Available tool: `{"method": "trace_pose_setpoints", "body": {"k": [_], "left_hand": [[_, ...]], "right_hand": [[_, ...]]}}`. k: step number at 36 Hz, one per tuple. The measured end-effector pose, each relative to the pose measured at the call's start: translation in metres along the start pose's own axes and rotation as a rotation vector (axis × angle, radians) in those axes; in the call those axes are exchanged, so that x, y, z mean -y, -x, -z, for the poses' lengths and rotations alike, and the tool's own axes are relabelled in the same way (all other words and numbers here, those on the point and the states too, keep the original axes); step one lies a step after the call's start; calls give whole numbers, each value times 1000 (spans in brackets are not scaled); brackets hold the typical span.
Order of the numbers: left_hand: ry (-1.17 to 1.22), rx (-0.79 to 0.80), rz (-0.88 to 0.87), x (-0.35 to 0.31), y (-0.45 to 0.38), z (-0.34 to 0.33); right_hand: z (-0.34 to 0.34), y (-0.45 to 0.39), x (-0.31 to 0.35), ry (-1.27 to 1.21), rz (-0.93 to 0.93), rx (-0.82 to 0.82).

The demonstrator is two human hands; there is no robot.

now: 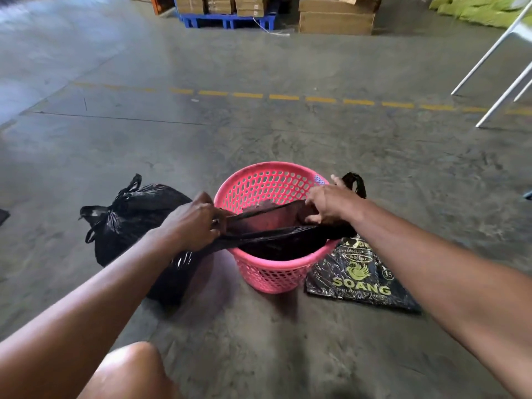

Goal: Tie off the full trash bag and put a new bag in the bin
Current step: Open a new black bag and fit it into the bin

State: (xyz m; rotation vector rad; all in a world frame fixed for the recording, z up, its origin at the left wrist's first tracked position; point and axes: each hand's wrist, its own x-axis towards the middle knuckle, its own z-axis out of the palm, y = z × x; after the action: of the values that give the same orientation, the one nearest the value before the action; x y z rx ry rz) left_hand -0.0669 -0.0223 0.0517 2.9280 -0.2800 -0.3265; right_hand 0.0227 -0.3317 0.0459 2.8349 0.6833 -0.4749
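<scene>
Because it was thin film: the new bag looked light, soft and slippery, best gripped at its rim.
New bag, place: stretched over the pink bin, centre of frame.
Left hand: clenched on the bag's rim.
Right hand: pinching the opposite rim.
Bin: stiff perforated plastic, round.
Full bag: knotted, glossy, bulging, on the floor at left.

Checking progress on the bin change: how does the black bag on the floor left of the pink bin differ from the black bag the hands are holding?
The tied bag is bulging and knotted shut; the new bag is slack and open-mouthed. The tied bag sits on the floor beside the pink bin; the new bag hangs inside it, stretched between left hand and right hand. Both are black plastic.
</scene>
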Motion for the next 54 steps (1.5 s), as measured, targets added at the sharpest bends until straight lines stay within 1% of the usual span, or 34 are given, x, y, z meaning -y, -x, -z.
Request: {"method": "trace_pose_setpoints", "body": {"k": [3,5,8,10,13,17,22,24,26,27,30,33,34,37,39,41,42,45,47,48,50,52,54], "left_hand": [[-28,-24,100,5,5,-8],[-1,-108,123,4,9,-14],[45,-239,158,3,12,-26],[35,-262,160,1,13,-31],[30,-208,152,1,17,-31],[-75,-145,112,10,23,-34],[-104,-116,149,25,19,-39],[-74,-89,186,29,13,-39],[-23,-56,239,34,3,-40],[8,-45,252,35,-3,-39],[203,-44,266,36,-25,-33],[384,-18,244,41,-55,-26],[463,-1,246,42,-63,-22],[822,35,285,45,-83,-19],[904,-38,307,49,-95,-21],[897,-107,337,51,-108,-24],[856,-120,347,54,-114,-25],[656,-184,333,62,-131,-32],[559,-281,304,56,-132,-30],[513,-322,291,51,-131,-28],[454,-399,269,47,-132,-29],[437,-469,236,48,-136,-33],[447,-469,168,50,-139,-35]], "right_hand": [[1,4,-2,110,-23,64],[3,12,-5,120,-19,62],[4,35,-5,167,-22,-20],[1,51,-4,209,-18,-85],[-9,70,-7,222,-42,-102],[-27,90,-14,246,-65,-125],[-51,92,-27,148,-136,-152],[-59,87,-35,-6,-201,-111],[-69,74,-49,-279,-232,-105],[-72,67,-57,-425,-212,-115],[-75,40,-74,-875,-175,-127],[-67,13,-80,-1274,-227,-227],[-65,4,-81,-1368,-274,-277],[-65,-22,-89,-1556,-441,-383],[-67,-32,-91,-1611,-531,-387],[-66,-40,-91,-1599,-543,-409],[-64,-42,-89,-1559,-526,-440],[-51,-46,-78,-1367,-437,-586],[-45,-47,-71,-1192,-332,-624],[-42,-48,-67,-1077,-275,-602],[-38,-49,-62,-835,-185,-496],[-40,-52,-59,-623,-157,-378],[-46,-55,-57,-519,-153,-325]]}}
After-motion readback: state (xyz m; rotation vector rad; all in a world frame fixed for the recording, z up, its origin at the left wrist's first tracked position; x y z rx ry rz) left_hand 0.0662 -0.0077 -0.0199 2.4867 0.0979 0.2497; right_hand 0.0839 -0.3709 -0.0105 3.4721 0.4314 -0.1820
